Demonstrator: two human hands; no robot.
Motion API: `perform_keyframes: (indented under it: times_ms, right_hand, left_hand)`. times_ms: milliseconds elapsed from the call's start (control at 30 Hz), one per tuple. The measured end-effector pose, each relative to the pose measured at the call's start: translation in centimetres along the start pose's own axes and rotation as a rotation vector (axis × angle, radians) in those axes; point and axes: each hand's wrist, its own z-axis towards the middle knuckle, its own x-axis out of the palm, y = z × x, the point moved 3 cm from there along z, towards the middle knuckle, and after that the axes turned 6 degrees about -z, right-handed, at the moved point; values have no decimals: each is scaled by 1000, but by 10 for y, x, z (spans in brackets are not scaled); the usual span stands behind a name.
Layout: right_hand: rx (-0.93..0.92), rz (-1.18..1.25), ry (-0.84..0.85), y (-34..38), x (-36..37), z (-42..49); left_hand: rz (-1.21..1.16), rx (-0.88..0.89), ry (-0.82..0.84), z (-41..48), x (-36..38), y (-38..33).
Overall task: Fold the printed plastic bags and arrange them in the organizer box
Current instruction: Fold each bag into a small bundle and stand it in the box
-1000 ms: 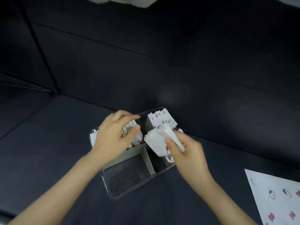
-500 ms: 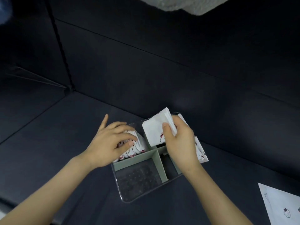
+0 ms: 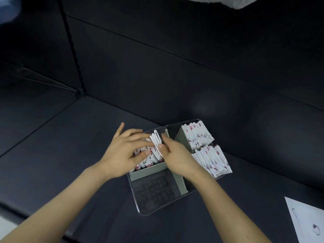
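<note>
Dark upholstered seat carries the clear organizer box, where the left hand, fingers flat and holding nothing, presses the far-left compartment's filed bags aside so the right hand, thumb and fingers pinching 1 folded bag, can slot it upright beside them.

Dark cushion holds organizer box, flat bag.

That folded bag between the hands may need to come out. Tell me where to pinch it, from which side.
Pinch the top edge of the folded bag from above. It stands on edge in the far-left compartment of the organizer box, packed against other folded bags, so likely only that edge is free. The right hand pinches it there; the left hand presses the neighbours.
</note>
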Motion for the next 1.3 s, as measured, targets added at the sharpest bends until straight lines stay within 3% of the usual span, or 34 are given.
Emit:
perform_keyframes:
  times_ms: [200, 367, 500, 567, 667, 767, 867, 1067, 1167, 1300]
  right_hand:
    - [-29, -106, -55, 2, 4, -3]
    - [-97, -69, -350, -6, -24, -43]
    - [-31, -155, -600, -57, -57, -114]
    - [96, -204, -703, -102, -69, -155]
    - [472, -265, -752, -189, -74, -219]
    - [842, -397, -614, -276, -62, -276]
    - [976, -494, -409, -334, -33, -310]
    - [744, -208, -731, -361, -4, -332]
    - [622, 37, -834, -352, -14, -340]
    - [452, 633, -508, -306, -37, -355]
  left_hand:
    - [0, -69, -94, -2, -4, -8]
    - [34, 22, -193, 11, -3, -49]
    - [-63, 186, -158, 24, 27, -108]
    - [-122, 279, -99, 22, 55, -139]
    - [-194, 376, 64, 7, 107, -178]
    - [-133, 377, 313, -11, 166, -202]
    - [59, 350, 529, -29, 221, -204]
    - [219, 300, 592, -42, 256, -195]
    - [-2, 148, 525, -32, 246, -203]
    - [-393, -46, 450, -7, 210, -233]
